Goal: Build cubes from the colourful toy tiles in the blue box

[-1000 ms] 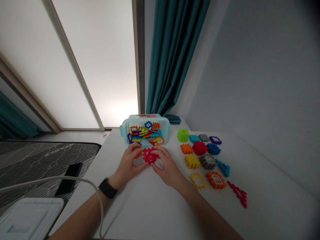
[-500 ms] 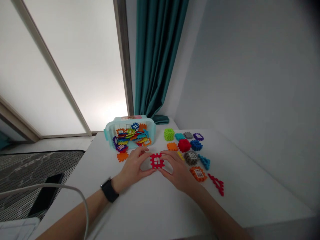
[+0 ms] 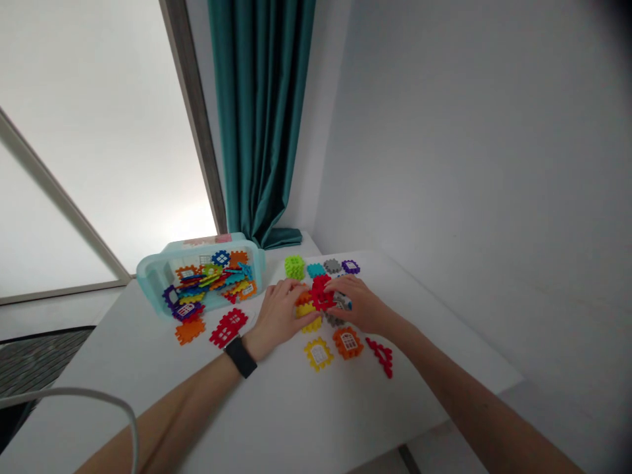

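Observation:
My right hand (image 3: 359, 304) has its fingers and thumb on a red block of notched tiles (image 3: 322, 293) above the table. Just left of it, my left hand (image 3: 282, 308), with a dark watch on the wrist, has thumb and fingers apart. An orange tile (image 3: 302, 297) and yellow tiles (image 3: 309, 320) show between its fingertips and thumb; whether it touches them I cannot tell. Partly behind my right hand is a grey piece (image 3: 338, 318) with a white window. Beside my left wrist lie red window tiles (image 3: 228, 327).
A pale teal tub (image 3: 151, 270) full of mixed tiles stands at the left, an orange tile (image 3: 190, 331) before it. Nearer me are a yellow window tile (image 3: 318, 354), an orange window block (image 3: 348, 343) and a red triangle (image 3: 381, 355). A green block (image 3: 295, 267) sits farther back.
The view has swung right. Both hands have left the red window tile, now lying by my left wrist, and moved right to the red block. A yellow window tile has come into sight.

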